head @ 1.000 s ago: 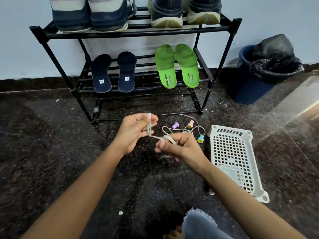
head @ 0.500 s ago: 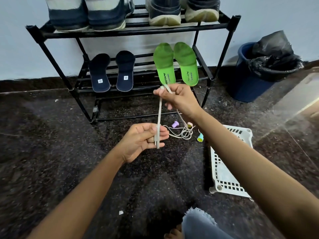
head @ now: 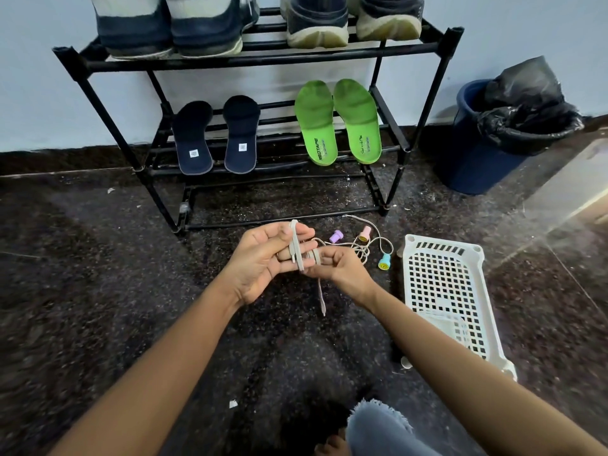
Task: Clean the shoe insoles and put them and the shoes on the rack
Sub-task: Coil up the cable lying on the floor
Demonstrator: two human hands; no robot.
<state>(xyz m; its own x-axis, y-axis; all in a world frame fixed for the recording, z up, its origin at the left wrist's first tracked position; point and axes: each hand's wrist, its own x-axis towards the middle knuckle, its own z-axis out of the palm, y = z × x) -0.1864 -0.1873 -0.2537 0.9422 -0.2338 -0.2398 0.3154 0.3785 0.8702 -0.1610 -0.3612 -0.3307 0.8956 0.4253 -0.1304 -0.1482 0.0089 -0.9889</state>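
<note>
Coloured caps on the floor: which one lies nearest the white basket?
The teal cap with the yellow end, just left of the white basket; the purple cap and pink cap lie farther left.

Ahead stands the rack [head: 263,59], rightward the basket [head: 441,241].

We see a dark speckled floor [head: 98,291] carrying a black rack [head: 263,62]. Two pairs of shoes [head: 171,28] stand on its top shelf. On its middle shelf, navy insoles [head: 192,139] lie left and green insoles [head: 316,123] right. A blue bin [head: 477,159], a white basket [head: 460,246], a cord [head: 362,253] and small coloured caps [head: 336,236] sit on the floor near the rack's right end.
</note>
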